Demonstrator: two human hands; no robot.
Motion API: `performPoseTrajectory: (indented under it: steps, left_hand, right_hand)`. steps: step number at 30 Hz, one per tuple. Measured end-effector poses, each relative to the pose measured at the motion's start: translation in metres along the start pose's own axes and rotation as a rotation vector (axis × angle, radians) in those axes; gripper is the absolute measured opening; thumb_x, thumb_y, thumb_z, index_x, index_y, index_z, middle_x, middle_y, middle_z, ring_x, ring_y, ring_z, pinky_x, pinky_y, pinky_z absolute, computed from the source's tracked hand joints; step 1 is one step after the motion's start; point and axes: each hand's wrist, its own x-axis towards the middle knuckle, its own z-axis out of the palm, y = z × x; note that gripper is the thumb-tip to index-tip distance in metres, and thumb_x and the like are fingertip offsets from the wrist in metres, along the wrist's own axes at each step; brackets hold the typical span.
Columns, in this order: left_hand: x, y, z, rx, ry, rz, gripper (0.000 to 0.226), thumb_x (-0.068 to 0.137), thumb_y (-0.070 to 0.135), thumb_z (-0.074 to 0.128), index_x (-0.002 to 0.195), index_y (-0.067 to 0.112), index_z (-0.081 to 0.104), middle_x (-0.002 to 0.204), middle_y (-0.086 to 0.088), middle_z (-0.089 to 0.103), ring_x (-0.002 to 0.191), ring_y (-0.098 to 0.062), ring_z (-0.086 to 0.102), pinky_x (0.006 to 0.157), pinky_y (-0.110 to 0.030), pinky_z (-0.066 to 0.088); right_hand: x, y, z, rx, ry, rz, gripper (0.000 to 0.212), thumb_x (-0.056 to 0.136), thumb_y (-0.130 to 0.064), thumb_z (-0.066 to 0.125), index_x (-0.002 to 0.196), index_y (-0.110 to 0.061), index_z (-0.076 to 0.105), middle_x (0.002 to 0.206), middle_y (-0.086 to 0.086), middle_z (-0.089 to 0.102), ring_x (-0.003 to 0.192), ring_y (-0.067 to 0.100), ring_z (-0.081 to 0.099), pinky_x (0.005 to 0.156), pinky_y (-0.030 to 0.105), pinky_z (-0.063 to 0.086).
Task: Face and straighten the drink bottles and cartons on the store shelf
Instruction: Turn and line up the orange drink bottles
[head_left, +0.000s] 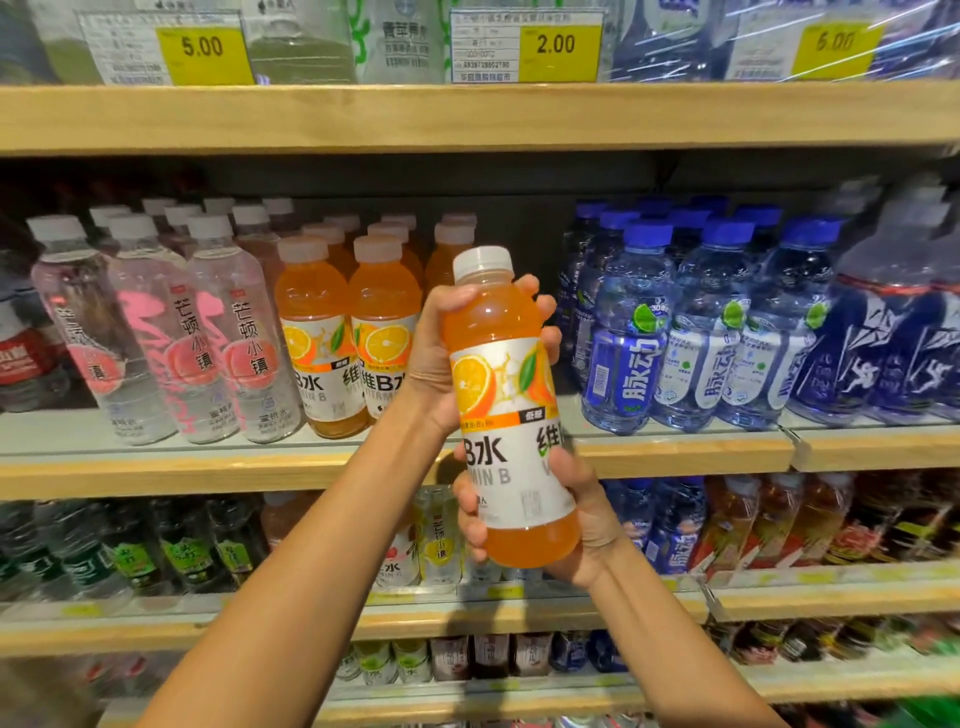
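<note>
Store shelf (208, 467), orange drink bottle (506, 415), white cap (483, 262), left hand (434, 364) gripping top, right hand (592, 519) gripping bottom

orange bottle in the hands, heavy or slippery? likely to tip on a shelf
Probably heavy for its size: the orange bottle looks nearly full. Possibly slick: glossy plastic, left hand and right hand both gripping. Tall and narrow, so it may tip if nudged.

Bright even store light; glare on plastic wrap (883, 36) top right; edges blurred, bowed by wide-angle lens.
</note>
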Motion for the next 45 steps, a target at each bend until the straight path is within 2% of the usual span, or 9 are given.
performPoseTrajectory:
  steps: [6, 10, 16, 20, 24, 28, 32, 38, 45]
  left_hand:
    - [-0.009, 0.001, -0.011, 0.450, 0.385, 0.087, 0.065, 0.067, 0.050, 0.079, 0.115, 0.010, 0.062, 0.105, -0.013, 0.069, 0.092, -0.025, 0.068, 0.084, -0.037, 0.056]
    - [-0.015, -0.004, -0.005, 0.832, 0.664, 0.300, 0.031, 0.092, 0.048, 0.051, 0.085, 0.020, 0.062, 0.063, 0.010, 0.062, 0.055, -0.003, 0.058, 0.053, -0.015, 0.048]
    - [-0.008, -0.026, 0.019, 1.001, 0.743, 0.353, 0.064, 0.065, 0.060, 0.067, 0.117, 0.023, 0.057, 0.106, 0.004, 0.068, 0.092, -0.006, 0.068, 0.076, -0.021, 0.056]
    - [0.003, -0.025, 0.020, 0.894, 0.855, 0.423, 0.035, 0.072, 0.031, 0.081, 0.098, 0.019, 0.063, 0.088, 0.002, 0.071, 0.080, -0.010, 0.070, 0.071, -0.024, 0.057]
    - [0.000, -0.020, 0.012, 0.807, 0.834, 0.379, 0.015, 0.073, 0.017, 0.078, 0.080, 0.019, 0.065, 0.071, 0.003, 0.069, 0.068, -0.013, 0.067, 0.063, -0.027, 0.057]
    - [-0.007, -0.008, 0.007, 0.565, 0.633, 0.178, 0.044, 0.064, 0.024, 0.074, 0.103, 0.009, 0.063, 0.093, -0.010, 0.072, 0.079, -0.023, 0.069, 0.075, -0.039, 0.057]
    - [-0.008, 0.000, 0.001, 0.318, 0.328, 0.062, 0.069, 0.042, 0.028, 0.090, 0.104, 0.010, 0.064, 0.094, -0.010, 0.070, 0.078, -0.023, 0.068, 0.071, -0.036, 0.057]
    - [-0.007, 0.002, -0.017, 0.198, 0.187, 0.039, 0.067, 0.048, 0.030, 0.091, 0.106, 0.009, 0.065, 0.101, -0.012, 0.068, 0.086, -0.025, 0.068, 0.081, -0.036, 0.056]
    - [-0.009, -0.001, -0.022, 0.862, 0.705, 0.237, 0.049, 0.077, 0.055, 0.069, 0.108, 0.018, 0.065, 0.103, -0.006, 0.073, 0.091, -0.022, 0.069, 0.074, -0.030, 0.054]
  right_hand:
    - [-0.010, -0.012, 0.003, -0.401, 0.477, -0.166, 0.065, 0.060, -0.041, 0.083, 0.112, -0.008, 0.062, 0.092, 0.019, 0.067, 0.076, 0.031, 0.067, 0.069, 0.040, 0.055]
    - [-0.012, -0.018, 0.008, -0.752, 0.778, -0.277, 0.057, 0.056, -0.048, 0.077, 0.104, -0.021, 0.064, 0.096, 0.004, 0.073, 0.088, 0.020, 0.070, 0.074, 0.031, 0.057]
    - [-0.008, -0.008, 0.011, -1.209, 1.082, -0.344, 0.046, 0.061, -0.048, 0.071, 0.096, -0.031, 0.047, 0.080, -0.008, 0.063, 0.070, 0.004, 0.061, 0.057, 0.023, 0.051]
    - [-0.007, 0.000, 0.008, -1.295, 1.064, -0.275, 0.060, 0.066, -0.042, 0.073, 0.116, -0.029, 0.041, 0.095, -0.003, 0.061, 0.083, 0.015, 0.061, 0.066, 0.036, 0.051]
    - [-0.015, -0.004, 0.005, -0.987, 0.834, -0.270, 0.064, 0.063, -0.053, 0.073, 0.119, -0.035, 0.047, 0.105, -0.011, 0.067, 0.094, 0.006, 0.066, 0.072, 0.020, 0.053]
    - [-0.023, -0.017, 0.000, -0.418, 0.547, -0.090, 0.087, 0.062, -0.062, 0.077, 0.132, -0.017, 0.052, 0.119, 0.011, 0.067, 0.106, 0.028, 0.065, 0.090, 0.039, 0.053]
    - [-0.022, -0.017, -0.001, -0.228, 0.306, -0.016, 0.078, 0.074, -0.054, 0.073, 0.132, -0.008, 0.053, 0.111, 0.026, 0.063, 0.093, 0.034, 0.065, 0.088, 0.044, 0.054]
    - [-0.012, -0.011, -0.001, -0.437, 0.483, -0.060, 0.087, 0.060, -0.057, 0.081, 0.128, -0.010, 0.053, 0.103, 0.016, 0.070, 0.087, 0.028, 0.069, 0.073, 0.036, 0.056]
    - [-0.004, -0.008, -0.007, -0.833, 0.801, -0.243, 0.061, 0.069, -0.048, 0.073, 0.120, -0.020, 0.056, 0.109, -0.002, 0.071, 0.099, 0.014, 0.067, 0.080, 0.029, 0.055]
